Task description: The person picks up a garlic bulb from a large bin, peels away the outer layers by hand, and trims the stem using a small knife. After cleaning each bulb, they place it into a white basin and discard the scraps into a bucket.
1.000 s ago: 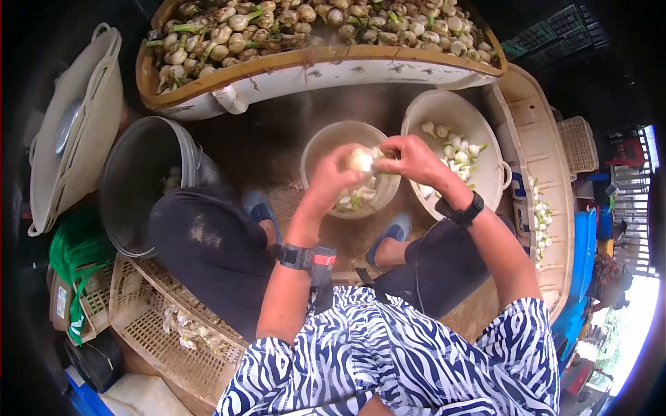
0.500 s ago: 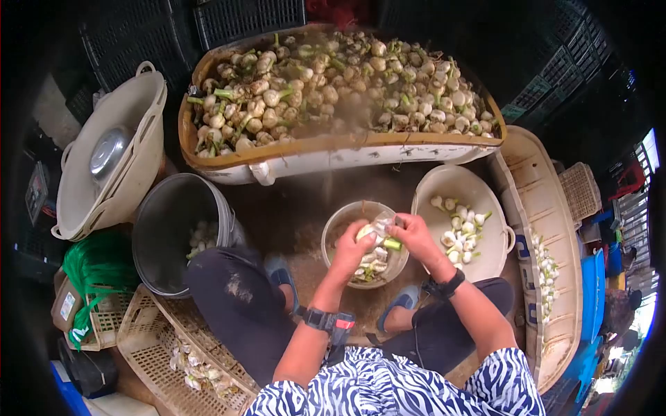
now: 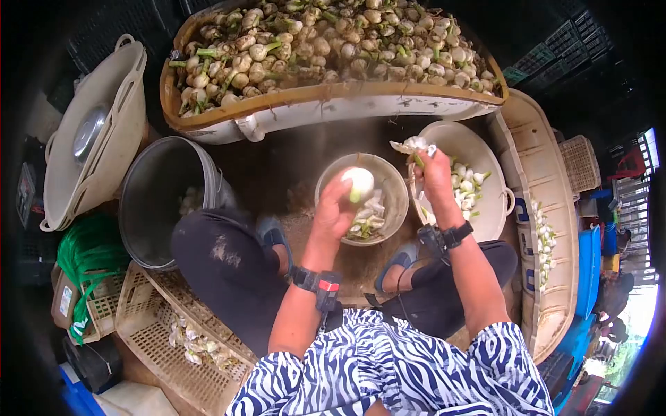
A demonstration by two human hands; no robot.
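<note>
Over the small round bowl (image 3: pixel 324 184), my left hand (image 3: pixel 334 208) holds a smooth white bulb (image 3: pixel 359 180) with a short green stem pointing down. My right hand (image 3: pixel 434 177) is pinched on pale loose peel (image 3: pixel 415 145) at the rim of the beige basin (image 3: pixel 477 144). Peel and green scraps (image 3: pixel 373 213) lie in the small bowl. White bulbs with green stems (image 3: pixel 466 182) rest in the basin, partly behind my right hand and forearm.
A long tub (image 3: pixel 305 104) heaped with unpeeled bulbs spans the top. At left are a grey bucket (image 3: pixel 132 229), stacked basins (image 3: pixel 128 132) and a perforated basket (image 3: pixel 135 312). A beige tray (image 3: pixel 558 277) stands at right. A person (image 3: pixel 612 295) is at far right.
My hands have moved apart. The white bulb stays in my left hand, now bare, while my right hand has carried peel up and right. The view has shifted, so the tub appears higher.
</note>
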